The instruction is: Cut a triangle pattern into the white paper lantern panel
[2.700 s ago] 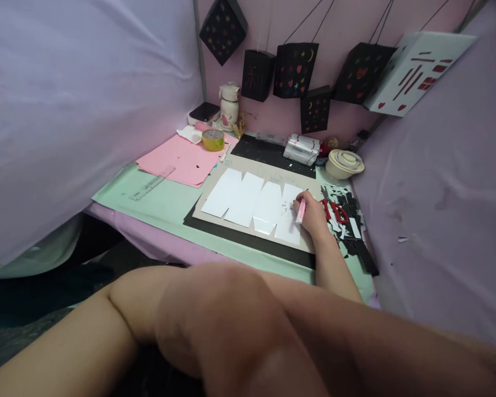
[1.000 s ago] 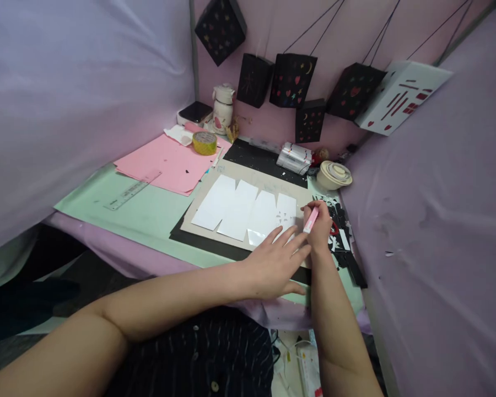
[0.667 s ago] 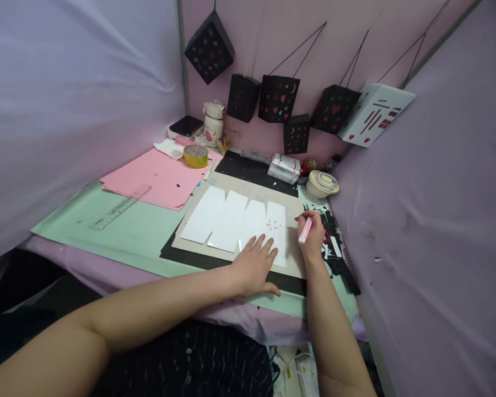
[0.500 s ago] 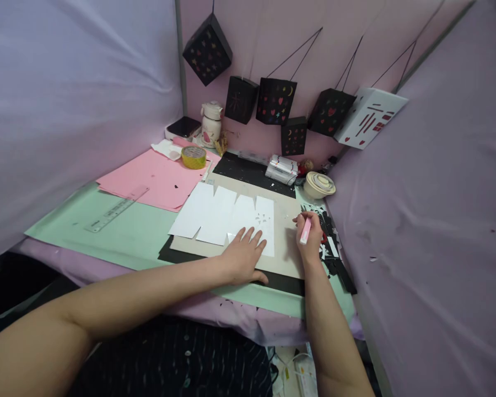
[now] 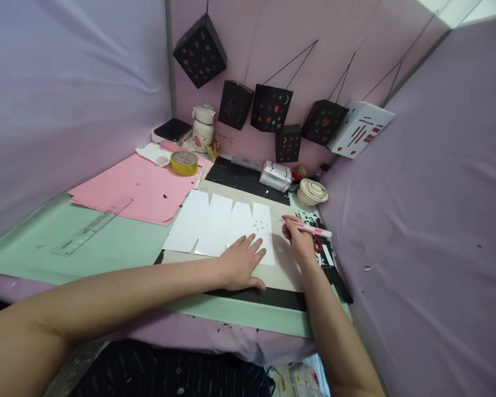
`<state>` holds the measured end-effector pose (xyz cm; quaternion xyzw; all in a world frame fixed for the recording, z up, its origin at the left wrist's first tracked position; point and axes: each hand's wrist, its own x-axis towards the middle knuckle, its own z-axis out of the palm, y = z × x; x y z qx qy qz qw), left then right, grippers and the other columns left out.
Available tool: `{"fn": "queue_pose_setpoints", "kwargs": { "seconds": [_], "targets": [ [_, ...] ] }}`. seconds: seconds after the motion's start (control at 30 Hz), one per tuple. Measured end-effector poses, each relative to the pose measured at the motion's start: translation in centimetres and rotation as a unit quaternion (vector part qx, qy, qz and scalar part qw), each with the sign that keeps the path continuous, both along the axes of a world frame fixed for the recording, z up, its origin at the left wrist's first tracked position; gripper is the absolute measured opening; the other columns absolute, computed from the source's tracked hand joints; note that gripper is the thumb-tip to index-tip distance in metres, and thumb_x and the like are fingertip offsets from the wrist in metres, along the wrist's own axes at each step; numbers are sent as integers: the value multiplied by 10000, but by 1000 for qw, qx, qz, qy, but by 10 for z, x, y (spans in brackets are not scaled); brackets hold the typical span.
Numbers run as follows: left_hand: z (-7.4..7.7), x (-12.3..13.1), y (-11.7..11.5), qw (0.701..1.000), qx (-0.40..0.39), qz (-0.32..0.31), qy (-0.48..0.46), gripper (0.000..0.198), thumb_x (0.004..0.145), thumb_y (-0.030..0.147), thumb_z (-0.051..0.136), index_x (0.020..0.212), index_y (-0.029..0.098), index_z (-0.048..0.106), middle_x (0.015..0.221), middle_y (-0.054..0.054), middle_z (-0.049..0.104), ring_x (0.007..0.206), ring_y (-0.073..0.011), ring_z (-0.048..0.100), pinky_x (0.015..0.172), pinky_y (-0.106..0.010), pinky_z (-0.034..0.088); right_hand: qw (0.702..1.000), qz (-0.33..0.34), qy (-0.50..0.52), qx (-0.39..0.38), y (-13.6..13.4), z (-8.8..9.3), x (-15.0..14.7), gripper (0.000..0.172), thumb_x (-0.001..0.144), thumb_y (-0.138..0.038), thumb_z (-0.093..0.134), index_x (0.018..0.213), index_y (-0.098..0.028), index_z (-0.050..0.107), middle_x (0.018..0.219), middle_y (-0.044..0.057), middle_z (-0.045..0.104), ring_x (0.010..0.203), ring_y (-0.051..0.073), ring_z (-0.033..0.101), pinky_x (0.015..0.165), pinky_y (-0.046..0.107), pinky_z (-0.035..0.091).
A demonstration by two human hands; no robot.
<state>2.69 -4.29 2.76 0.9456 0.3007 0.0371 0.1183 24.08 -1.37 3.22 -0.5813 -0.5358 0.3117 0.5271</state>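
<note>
A sheet of white card (image 5: pixel 198 220) with V-shaped notches along its edges lies on a grey-beige board (image 5: pixel 284 256). Small cut-out shapes show in its right-hand panel. My left hand (image 5: pixel 242 262) rests flat on the card's lower edge and the board, fingers spread, holding nothing. To the right of the card, my right hand (image 5: pixel 298 240) grips a slim pink and white pen-shaped craft knife (image 5: pixel 314 228). Its thin tip points left toward the cut-outs, apart from the card.
Black paper scraps (image 5: pixel 337 275) and red-handled scissors (image 5: pixel 317 242) lie right of the board. Pink sheets (image 5: pixel 124 184), a clear ruler (image 5: pixel 93 226) and a yellow tape roll (image 5: pixel 184 164) are at left. Behind stand a bowl (image 5: pixel 313 192) and a white jug (image 5: pixel 203 128); paper lanterns (image 5: pixel 271 107) hang above.
My right hand has turned the craft knife from upright, pointing toward me, to lying across with its tip to the left, and moved slightly left. My left hand stays on the card. The view has shifted.
</note>
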Motion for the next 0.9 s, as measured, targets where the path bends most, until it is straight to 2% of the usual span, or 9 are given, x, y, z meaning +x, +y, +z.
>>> {"fn": "queue_pose_setpoints", "kwargs": {
  "seconds": [0.13, 0.23, 0.37, 0.53, 0.63, 0.73, 0.8, 0.9],
  "targets": [
    [6, 4, 13, 1000, -3, -31, 3, 890, 839, 760, 415, 1413, 81, 454, 1559, -240, 325, 1454, -420, 250, 1148, -528, 240, 1000, 10, -18, -21, 18, 7, -6, 265, 839, -438, 597, 871, -191, 688, 617, -17, 525, 579, 145, 478, 555, 282, 365],
    [5, 5, 18, 999, 2, -41, 1, 849, 861, 748, 384, 1381, 85, 483, 1548, -229, 354, 1445, -420, 270, 1145, -527, 249, 999, 8, -28, -37, 25, 10, -4, 179, 803, -373, 621, 856, -207, 661, 587, -32, 514, 554, 145, 465, 536, 281, 349],
    [0, 4, 16, 999, 6, -49, -10, 873, 863, 768, 332, 1388, 85, 475, 1556, -211, 349, 1457, -421, 239, 1156, -535, 233, 997, 24, -40, -63, 23, 11, 2, 140, 771, -351, 644, 834, -227, 654, 652, -24, 578, 573, 144, 492, 530, 269, 360],
    [-7, 1, 10, 998, -3, -59, -23, 907, 854, 787, 301, 1391, 76, 473, 1555, -217, 349, 1462, -420, 228, 1152, -557, 230, 993, 30, -41, -109, 18, 3, 6, 123, 763, -334, 621, 797, -224, 666, 619, -23, 565, 549, 144, 468, 507, 266, 330],
    [-12, -1, 9, 997, -12, -65, -29, 885, 861, 773, 316, 1376, 75, 490, 1543, -217, 370, 1457, -422, 240, 1140, -561, 247, 990, 15, -59, -130, 15, 2, 7, 51, 760, -283, 627, 763, -232, 630, 657, -33, 577, 599, 144, 493, 541, 261, 347],
    [-16, -2, 6, 997, 5, -71, -35, 875, 857, 777, 320, 1365, 91, 510, 1538, -198, 389, 1453, -413, 257, 1129, -540, 278, 985, 9, -94, -142, 13, 5, 7, 64, 766, -265, 650, 725, -229, 615, 714, -32, 599, 679, 149, 535, 594, 259, 379],
    [-13, -1, 3, 997, 25, -68, -31, 878, 838, 787, 362, 1345, 92, 538, 1517, -196, 422, 1431, -415, 309, 1109, -530, 312, 983, 23, -99, -152, 12, 7, 7, 25, 765, -255, 660, 762, -232, 652, 776, -21, 642, 734, 162, 570, 623, 264, 404],
    [0, 1, 2, 995, 50, -81, -27, 876, 786, 779, 492, 1322, 90, 572, 1482, -197, 470, 1396, -405, 379, 1106, -515, 326, 984, 37, -81, -156, 12, 7, 8, 84, 761, -241, 670, 840, -238, 699, 876, 0, 692, 814, 183, 613, 681, 280, 442]
  ]
}}
